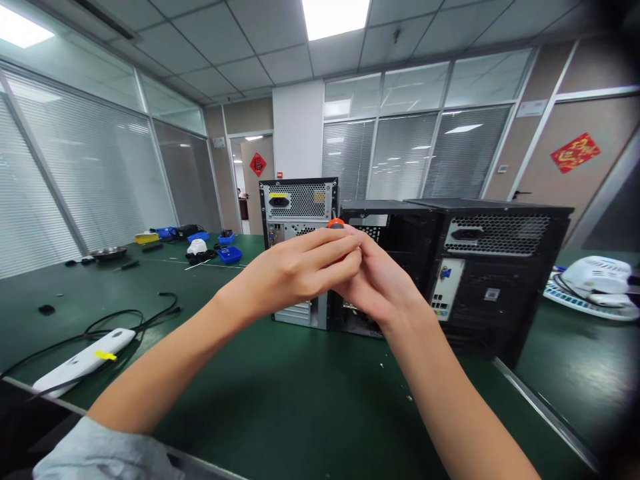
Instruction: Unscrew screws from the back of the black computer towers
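My left hand (300, 267) and my right hand (373, 277) come together, fingers closed round a screwdriver (337, 223). Only its orange-and-black end and part of a thin shaft show; the fingers hide the rest. The shaft points at the upper right edge of the back of a computer case (300, 200), which stands upright with its silver rear panel facing me. My wrists and fingers cover the lower part of that panel. Directly to its right, behind my right hand, is a black computer case (400, 230) with an opening in its panel.
Another black case (500, 280) stands further right. A white power strip (87, 360) with black cables lies at the left. Blue trays (230, 255) and a metal bowl (109, 253) sit at the back left. A white appliance (597, 280) is at the far right on the green table (300, 400).
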`<state>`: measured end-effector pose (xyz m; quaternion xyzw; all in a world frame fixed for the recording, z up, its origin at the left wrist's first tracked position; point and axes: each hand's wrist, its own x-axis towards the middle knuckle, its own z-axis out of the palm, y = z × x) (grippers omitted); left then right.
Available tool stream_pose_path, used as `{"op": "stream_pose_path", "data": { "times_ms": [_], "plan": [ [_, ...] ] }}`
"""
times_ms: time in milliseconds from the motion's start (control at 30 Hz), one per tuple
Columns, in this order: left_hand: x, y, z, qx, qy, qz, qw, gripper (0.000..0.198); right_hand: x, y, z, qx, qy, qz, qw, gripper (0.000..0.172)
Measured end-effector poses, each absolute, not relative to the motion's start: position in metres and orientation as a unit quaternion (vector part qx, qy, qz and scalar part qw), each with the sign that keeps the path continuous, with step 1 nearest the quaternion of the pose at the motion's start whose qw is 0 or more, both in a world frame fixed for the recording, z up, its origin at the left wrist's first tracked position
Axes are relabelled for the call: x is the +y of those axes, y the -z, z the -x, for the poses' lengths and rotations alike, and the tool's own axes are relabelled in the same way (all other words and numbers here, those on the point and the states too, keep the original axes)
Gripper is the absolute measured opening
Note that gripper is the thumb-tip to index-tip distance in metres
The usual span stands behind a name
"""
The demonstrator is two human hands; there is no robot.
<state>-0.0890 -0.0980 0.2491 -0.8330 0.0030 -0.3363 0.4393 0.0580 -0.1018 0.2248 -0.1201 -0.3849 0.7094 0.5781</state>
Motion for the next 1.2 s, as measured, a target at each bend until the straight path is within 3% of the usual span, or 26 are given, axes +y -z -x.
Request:
{"op": "stream_pose_path", "data": {
  "times_ms": [467,1200],
  "plan": [
    [-0.106,-0.26,0.093,-0.016,0.217,0.871,0.44,0.017,-0.1,-0.226,-0.058,-0.358,-0.727,0.143,0.568,0.014],
    [-0.119,-0.27,0.098,-0.051,0.147,0.9,0.408,0.025,-0.092,-0.225,-0.056,-0.378,-0.753,0.147,0.517,0.018]
  ]
}}
